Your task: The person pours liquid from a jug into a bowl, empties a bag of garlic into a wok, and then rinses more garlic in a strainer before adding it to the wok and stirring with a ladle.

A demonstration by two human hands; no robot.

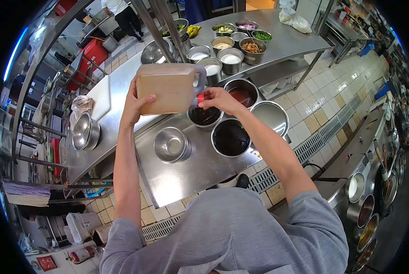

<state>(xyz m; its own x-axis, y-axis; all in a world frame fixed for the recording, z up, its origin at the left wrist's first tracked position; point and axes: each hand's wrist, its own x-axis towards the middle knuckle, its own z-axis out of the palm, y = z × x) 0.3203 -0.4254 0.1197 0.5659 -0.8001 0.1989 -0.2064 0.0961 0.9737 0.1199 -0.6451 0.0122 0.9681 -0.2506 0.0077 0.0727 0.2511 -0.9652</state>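
Observation:
A translucent plastic jug (165,91) with tan contents lies tilted on its side in the air, its handle toward the right. My left hand (135,102) grips its left end, with the thumb across the near face. At the jug's mouth, my right hand (217,100) has its fingers closed on the red cap (200,99). Below the cap is a pot of dark brown contents (205,116). A pot of black liquid (231,138) stands beside it, and a pot of reddish sauce (242,92) is farther back. Empty steel bowls (171,144) sit on the steel counter (161,182).
Several steel containers, among them one of white powder (231,58) and one of brown pieces (252,47), stand behind. More bowls (85,131) and a white board (100,98) are at left. Metal shelf posts (166,32) rise near the jug. A person (122,17) stands far back.

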